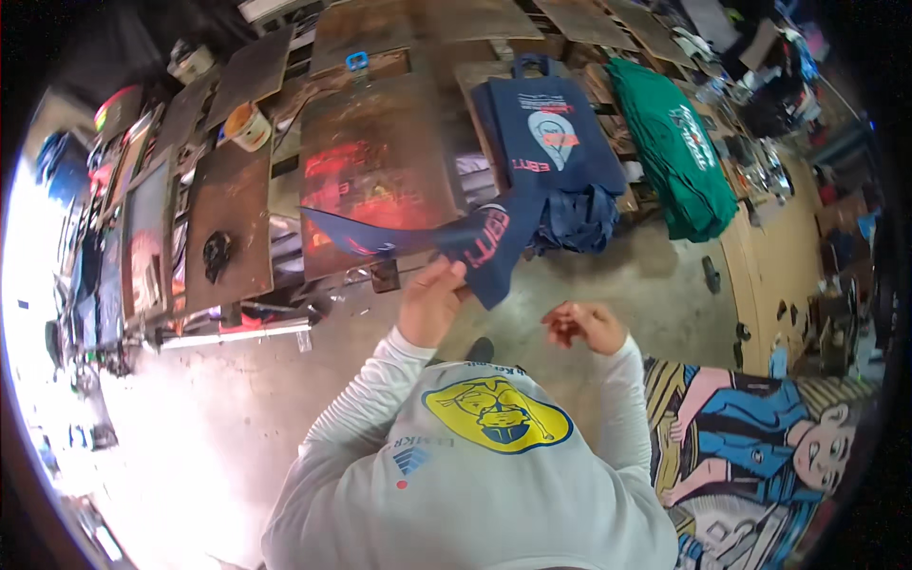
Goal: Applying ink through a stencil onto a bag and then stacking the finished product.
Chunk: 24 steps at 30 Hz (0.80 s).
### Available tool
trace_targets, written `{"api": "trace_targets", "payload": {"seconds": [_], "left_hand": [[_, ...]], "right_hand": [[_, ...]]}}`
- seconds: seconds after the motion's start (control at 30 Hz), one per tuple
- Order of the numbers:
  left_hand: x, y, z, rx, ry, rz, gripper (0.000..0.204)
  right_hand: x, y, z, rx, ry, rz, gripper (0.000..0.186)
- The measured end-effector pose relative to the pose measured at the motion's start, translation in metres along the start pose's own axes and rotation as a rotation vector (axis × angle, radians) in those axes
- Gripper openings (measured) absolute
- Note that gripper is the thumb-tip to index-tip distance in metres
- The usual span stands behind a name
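My left hand [435, 302] is pinching the edge of a navy fabric bag [489, 249] with pink printing. The bag hangs in a folded, twisted shape, and one end stretches left over a brown board [370, 123] with red stains. My right hand [585, 326] is to the right of it, apart from the cloth, with its fingers loosely bent and nothing visible in them. Beyond the hands lies a stack of navy printed bags [522, 109], its near end bunched and overhanging the table edge. Right of that stack is a pile of green printed bags [670, 142].
More brown boards [231, 218] stand in rows on the long table. One carries a dark crumpled lump [218, 255]; near another is a stained white tub [247, 126]. A blue clamp-like piece [357, 62] sits at a board's far edge. A painted cartoon panel [760, 446] is at lower right.
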State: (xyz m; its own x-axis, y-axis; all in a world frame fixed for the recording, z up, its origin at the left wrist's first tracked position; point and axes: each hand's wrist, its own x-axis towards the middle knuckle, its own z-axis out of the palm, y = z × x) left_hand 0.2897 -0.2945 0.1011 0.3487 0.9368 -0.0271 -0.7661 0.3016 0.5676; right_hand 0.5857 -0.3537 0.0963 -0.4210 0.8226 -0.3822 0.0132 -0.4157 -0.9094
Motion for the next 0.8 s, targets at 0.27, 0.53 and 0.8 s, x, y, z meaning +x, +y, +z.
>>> {"api": "trace_targets", "payload": {"seconds": [0.27, 0.53, 0.8], "left_hand": [[-0.047, -0.047, -0.005, 0.784, 0.026, 0.037, 0.015], [-0.1, -0.04, -0.017, 1.514, -0.006, 0.614, 0.033], [-0.223, -0.02, -0.048, 1.041, 0.477, 0.647, 0.043]], "right_hand": [[0.07, 0.046, 0.057, 0.813, -0.162, -0.26, 0.034], [0.069, 0.045, 0.072, 0.846, -0.158, -0.269, 0.013], [0.047, 0.036, 0.176, 0.693, -0.078, -0.222, 0.025]]}}
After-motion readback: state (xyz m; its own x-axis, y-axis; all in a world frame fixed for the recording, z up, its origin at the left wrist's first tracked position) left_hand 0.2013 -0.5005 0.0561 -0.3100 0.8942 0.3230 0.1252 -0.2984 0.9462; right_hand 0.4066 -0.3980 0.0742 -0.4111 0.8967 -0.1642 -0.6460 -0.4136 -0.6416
